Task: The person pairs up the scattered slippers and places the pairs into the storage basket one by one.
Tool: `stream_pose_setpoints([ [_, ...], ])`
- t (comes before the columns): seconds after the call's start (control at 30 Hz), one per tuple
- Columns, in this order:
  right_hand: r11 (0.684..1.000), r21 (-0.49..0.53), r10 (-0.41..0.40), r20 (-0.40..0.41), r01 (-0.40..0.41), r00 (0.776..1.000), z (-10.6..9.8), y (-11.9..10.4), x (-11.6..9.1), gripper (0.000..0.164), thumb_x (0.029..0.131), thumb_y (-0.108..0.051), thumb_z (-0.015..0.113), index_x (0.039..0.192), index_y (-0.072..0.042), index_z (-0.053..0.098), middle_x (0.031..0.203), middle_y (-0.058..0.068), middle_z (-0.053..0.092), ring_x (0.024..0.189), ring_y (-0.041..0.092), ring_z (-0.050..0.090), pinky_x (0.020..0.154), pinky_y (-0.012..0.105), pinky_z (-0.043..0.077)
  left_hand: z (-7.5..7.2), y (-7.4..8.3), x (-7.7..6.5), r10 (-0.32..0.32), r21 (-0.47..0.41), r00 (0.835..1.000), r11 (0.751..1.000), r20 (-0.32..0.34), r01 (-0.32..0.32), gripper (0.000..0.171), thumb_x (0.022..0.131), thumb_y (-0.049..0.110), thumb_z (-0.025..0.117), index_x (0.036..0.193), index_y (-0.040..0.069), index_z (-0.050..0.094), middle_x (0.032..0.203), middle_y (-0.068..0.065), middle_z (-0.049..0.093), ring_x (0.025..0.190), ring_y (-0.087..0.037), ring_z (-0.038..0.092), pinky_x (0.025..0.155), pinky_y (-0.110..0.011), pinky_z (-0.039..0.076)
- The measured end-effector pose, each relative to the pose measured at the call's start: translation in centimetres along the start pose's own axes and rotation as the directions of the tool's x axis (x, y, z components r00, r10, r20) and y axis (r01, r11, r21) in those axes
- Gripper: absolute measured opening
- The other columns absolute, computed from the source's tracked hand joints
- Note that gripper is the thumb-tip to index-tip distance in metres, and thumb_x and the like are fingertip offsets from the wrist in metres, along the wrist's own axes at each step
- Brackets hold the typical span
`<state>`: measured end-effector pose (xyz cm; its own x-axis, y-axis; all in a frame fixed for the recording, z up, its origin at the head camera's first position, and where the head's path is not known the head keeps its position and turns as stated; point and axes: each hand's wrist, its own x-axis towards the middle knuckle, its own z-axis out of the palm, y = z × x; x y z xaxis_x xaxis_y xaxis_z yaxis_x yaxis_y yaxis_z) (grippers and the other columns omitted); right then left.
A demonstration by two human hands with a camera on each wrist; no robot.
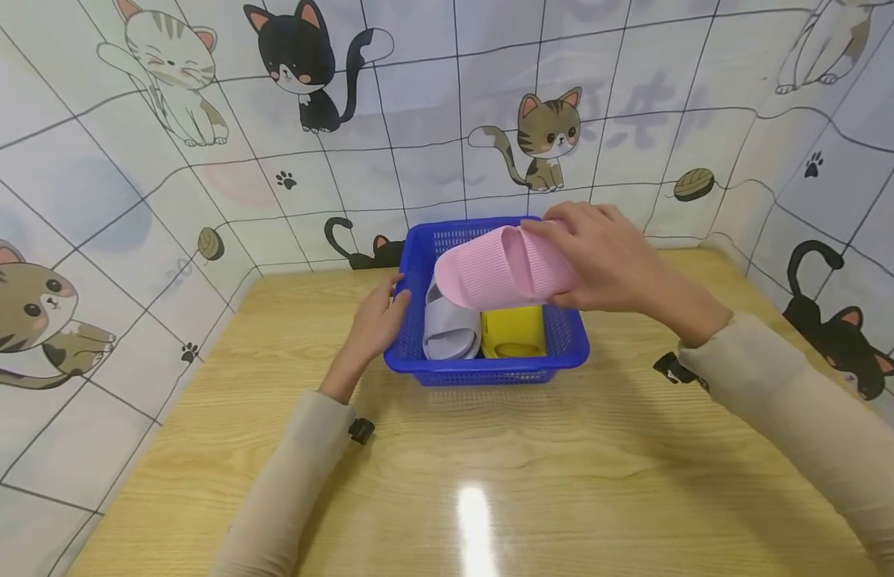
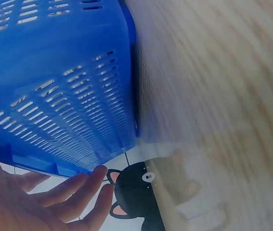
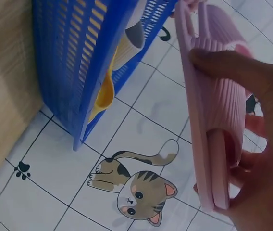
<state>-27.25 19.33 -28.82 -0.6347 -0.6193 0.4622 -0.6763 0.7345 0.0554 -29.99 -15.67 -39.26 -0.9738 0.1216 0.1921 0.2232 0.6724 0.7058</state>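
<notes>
Pink slippers [image 1: 479, 268], ribbed and laid together sole against strap, are gripped by my right hand [image 1: 598, 256] over the right half of a blue basket [image 1: 490, 365]. The thumb [image 3: 223, 65] presses one side of them in the right wrist view, fingers on the other. Inside the basket lie grey slippers [image 1: 450, 324] on the left and yellow slippers [image 1: 515, 330] on the right, partly hidden by the pink ones. My left hand [image 1: 378, 316] is at the basket's left rim; in the left wrist view its fingers [image 2: 74, 197] extend loosely along the outside of the rim.
The basket stands on a wood-grain table [image 1: 447, 457], near the wall [image 1: 432, 176] with cat drawings behind it. Side walls rise at left and right. Dark wrist straps [image 1: 362, 430] show at both sleeves.
</notes>
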Motion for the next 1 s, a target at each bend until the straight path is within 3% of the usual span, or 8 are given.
stream_pose_setpoints([
  [0.17, 0.985, 0.08, -0.159, 0.104, 0.151, 0.982, 0.6, 0.5, 3.1, 0.091, 0.065, -0.036, 0.095, 0.145, -0.015, 0.057, 0.136, 0.014, 0.06, 0.126, 0.033, 0.053, 0.104, 0.062, 0.044, -0.3, 0.2, -0.1, 0.005, 0.036, 1.0, 0.999, -0.023, -0.004, 0.054, 0.109, 0.035, 0.033, 0.156, 0.01, 0.042, 0.151, -0.022, 0.054, 0.14, -0.04, 0.052, 0.114, -0.062, 0.039],
  [0.27, 0.978, 0.099, -0.2, 0.183, 0.184, 0.963, 1.1, 0.5, 4.9, 0.089, 0.065, -0.037, 0.094, 0.144, -0.018, 0.058, 0.137, 0.012, 0.061, 0.126, 0.032, 0.055, 0.106, 0.06, 0.043, -0.3, 0.2, 0.0, 0.014, 0.049, 1.0, 0.999, -0.021, -0.013, 0.054, 0.11, 0.036, 0.031, 0.156, 0.01, 0.042, 0.151, -0.021, 0.054, 0.14, -0.039, 0.052, 0.115, -0.062, 0.039],
  [0.47, 0.981, 0.098, -0.193, 0.374, 0.168, 0.907, 1.8, 0.0, 8.3, 0.087, 0.065, -0.033, 0.094, 0.144, -0.025, 0.058, 0.145, 0.004, 0.059, 0.136, 0.031, 0.051, 0.117, 0.063, 0.034, -0.2, 0.2, 0.3, 0.039, 0.051, 0.999, 0.998, -0.006, -0.038, 0.054, 0.11, 0.036, 0.031, 0.156, 0.01, 0.041, 0.149, -0.021, 0.056, 0.138, -0.039, 0.054, 0.112, -0.062, 0.042],
  [0.67, 0.988, 0.081, -0.152, 0.521, 0.129, 0.84, 3.0, -1.3, 11.0, 0.082, 0.075, -0.033, 0.089, 0.148, -0.032, 0.052, 0.159, 0.001, 0.049, 0.151, 0.031, 0.037, 0.122, 0.072, 0.016, -0.2, 0.0, 0.5, 0.047, 0.043, 0.999, 0.998, -0.017, -0.047, 0.052, 0.11, 0.033, 0.033, 0.155, 0.009, 0.042, 0.147, -0.022, 0.057, 0.138, -0.04, 0.054, 0.113, -0.061, 0.041],
  [0.83, 0.99, 0.024, -0.129, 0.581, 0.141, 0.804, 4.5, -2.0, 12.3, 0.078, 0.081, -0.034, 0.084, 0.15, -0.036, 0.048, 0.161, -0.002, 0.046, 0.155, 0.031, 0.032, 0.121, 0.073, 0.02, 0.0, -0.2, 0.3, 0.032, 0.046, 0.999, 0.998, -0.022, -0.031, 0.05, 0.11, 0.028, 0.033, 0.155, 0.011, 0.044, 0.152, -0.02, 0.054, 0.143, -0.04, 0.05, 0.115, -0.062, 0.039],
  [1.0, 0.983, 0.004, -0.147, 0.605, 0.182, 0.783, 6.8, -2.8, 13.1, 0.075, 0.087, -0.027, 0.081, 0.152, -0.04, 0.045, 0.168, 0.001, 0.036, 0.16, 0.032, 0.022, 0.121, 0.076, 0.013, 0.0, -0.3, 0.1, 0.01, 0.049, 1.0, 0.999, -0.03, -0.008, 0.048, 0.11, 0.027, 0.035, 0.155, 0.013, 0.045, 0.15, -0.021, 0.057, 0.141, -0.043, 0.052, 0.113, -0.063, 0.041],
])
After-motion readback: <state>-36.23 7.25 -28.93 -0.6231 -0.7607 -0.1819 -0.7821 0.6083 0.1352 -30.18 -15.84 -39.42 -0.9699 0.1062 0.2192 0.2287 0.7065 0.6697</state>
